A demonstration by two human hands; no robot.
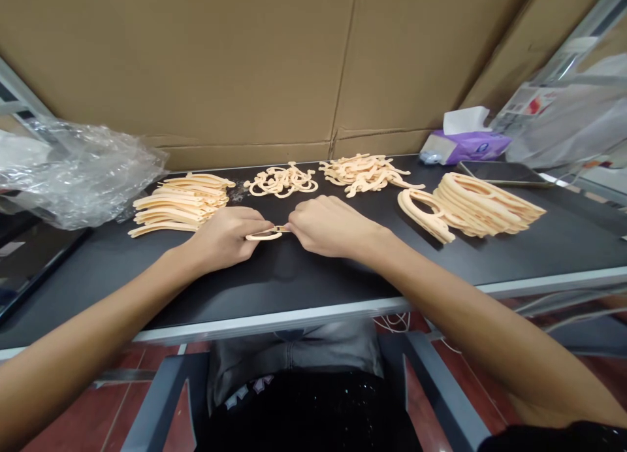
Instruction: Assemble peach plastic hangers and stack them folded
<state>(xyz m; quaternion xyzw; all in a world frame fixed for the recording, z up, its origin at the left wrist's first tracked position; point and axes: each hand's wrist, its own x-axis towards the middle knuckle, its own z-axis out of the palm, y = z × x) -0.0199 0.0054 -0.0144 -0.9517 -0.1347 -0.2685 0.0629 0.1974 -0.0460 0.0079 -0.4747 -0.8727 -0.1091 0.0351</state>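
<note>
Between my two hands is a small cream-coloured curved piece (264, 236), held just above the black tabletop. My left hand (228, 235) pinches its left end, thumb and forefinger closed on it. The fingers of my right hand (328, 225) are closed at its right end, and they hide that tip. Beyond my left hand lies a pile of long, slightly bent cream strips (171, 204). A heap of small hooked cream pieces (284, 179) sits behind both hands, with a heap of wavy cream pieces (365, 172) to its right.
Cream oval ring-shaped pieces (484, 204) stand stacked at the right. Behind them are a dark flat device (504, 172) and a purple tissue pack (463, 146). Crumpled clear plastic (88, 171) lies at the left. A cardboard wall (235, 60) closes the back of the table (313, 282).
</note>
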